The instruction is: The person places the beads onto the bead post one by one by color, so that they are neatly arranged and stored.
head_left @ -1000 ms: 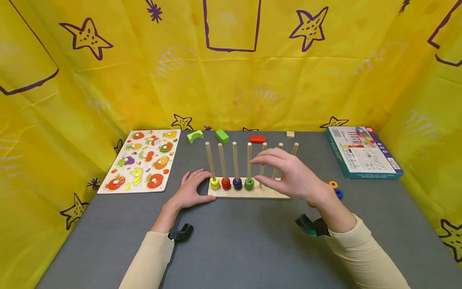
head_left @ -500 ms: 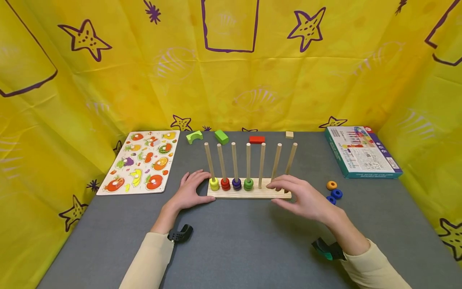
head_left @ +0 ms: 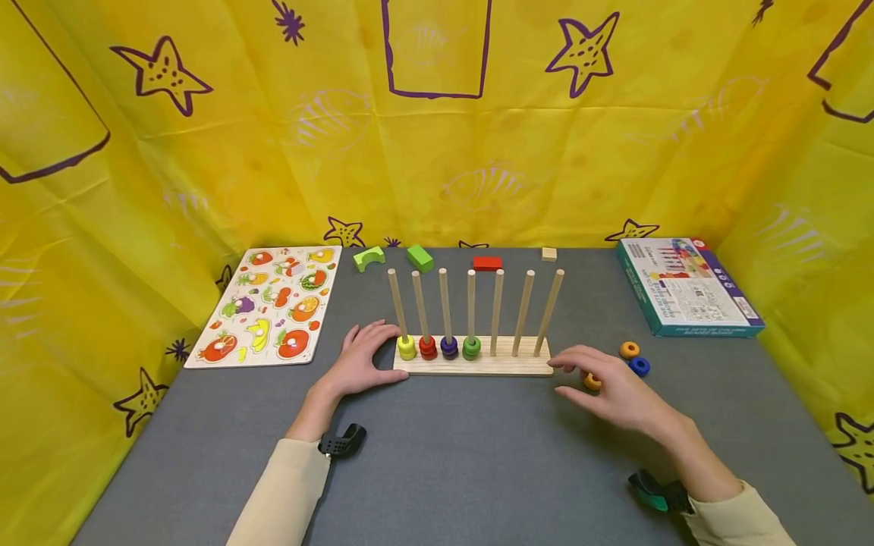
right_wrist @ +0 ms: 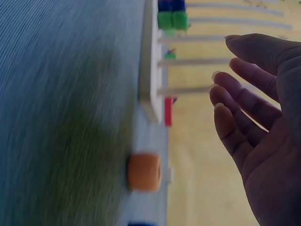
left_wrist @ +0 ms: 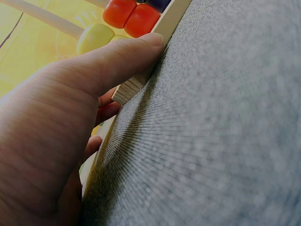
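Observation:
A wooden peg stand (head_left: 508, 366) with several upright pegs stands mid-table. Its four left pegs carry rings: yellow (head_left: 406, 350), red (head_left: 428, 350), dark blue (head_left: 449, 350) and green (head_left: 471, 350). My left hand (head_left: 362, 360) grips the stand's left end; in the left wrist view the thumb (left_wrist: 127, 59) presses the base's front edge and other fingers reach behind it. Just past the right end, my right hand (head_left: 611, 387) is held with relaxed, empty fingers. An orange ring (head_left: 592, 383) shows between its thumb and fingers, apart from them in the right wrist view.
Right of that hand lie another orange ring (head_left: 629, 356) and a blue ring (head_left: 639, 373). Behind the stand are green blocks (head_left: 420, 258), a red block (head_left: 488, 264) and a plain block (head_left: 549, 255). A fruit puzzle board (head_left: 273, 303) lies left, a box (head_left: 690, 288) right.
My right hand has moved right and lower, from over the pegs to beside the loose rings, with nothing in it. The left hand stays at the stand's end.

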The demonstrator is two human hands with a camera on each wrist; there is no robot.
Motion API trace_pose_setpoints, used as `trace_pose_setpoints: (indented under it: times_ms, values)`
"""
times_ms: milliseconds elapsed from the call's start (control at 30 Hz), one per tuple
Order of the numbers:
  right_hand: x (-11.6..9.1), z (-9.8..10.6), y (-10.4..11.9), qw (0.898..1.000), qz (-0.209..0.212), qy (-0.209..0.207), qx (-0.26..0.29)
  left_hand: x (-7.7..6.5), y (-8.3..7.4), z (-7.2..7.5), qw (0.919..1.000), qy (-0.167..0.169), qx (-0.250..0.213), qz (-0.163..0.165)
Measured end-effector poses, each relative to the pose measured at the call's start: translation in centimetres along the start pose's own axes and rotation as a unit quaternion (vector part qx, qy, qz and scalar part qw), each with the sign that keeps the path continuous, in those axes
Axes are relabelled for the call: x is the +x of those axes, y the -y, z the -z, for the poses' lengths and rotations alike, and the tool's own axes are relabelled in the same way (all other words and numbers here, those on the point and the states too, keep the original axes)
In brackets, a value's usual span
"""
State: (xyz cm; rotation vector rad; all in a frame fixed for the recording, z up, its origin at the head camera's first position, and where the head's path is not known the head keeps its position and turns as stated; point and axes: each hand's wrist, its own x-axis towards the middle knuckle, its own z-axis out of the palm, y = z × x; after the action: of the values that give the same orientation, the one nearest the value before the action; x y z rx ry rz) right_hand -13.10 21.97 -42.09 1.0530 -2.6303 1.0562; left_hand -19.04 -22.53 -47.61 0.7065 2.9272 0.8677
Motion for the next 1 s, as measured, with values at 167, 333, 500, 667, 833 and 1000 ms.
trace_pose_setpoints:
  times_ms: [167, 333, 500, 667, 833, 1000]
  values:
    - [-1.0, 0.8, -1.5, 1.0, -0.015, -0.002, -0.022, 0.1, 0.0, 0.0, 1.0, -0.001, 0.002, 0.0]
    - [-1.7, 1.1, -2.9, 0.999, -0.022, 0.0, -0.046, 0.4, 0.0, 0.0, 1.0, -0.005, 0.004, -0.005]
    - [-2.2, 1.4, -3.8, 0.997, -0.033, 0.014, -0.071, 0.5, 0.1, -0.1, 1.0, -0.004, 0.006, -0.007]
    - [-2.3, 1.6, -4.4, 0.993, -0.056, 0.04, -0.092, 0.5, 0.2, -0.2, 1.0, -0.004, 0.002, -0.007]
    - [-2.3, 1.7, -4.7, 0.99, -0.076, 0.067, -0.102, 0.4, 0.2, -0.1, 1.0, -0.004, 0.003, -0.007]
    - [-2.3, 1.8, -4.8, 0.989, -0.071, 0.073, -0.11, 0.1, 0.3, -0.2, 0.9999, -0.006, 0.003, -0.007]
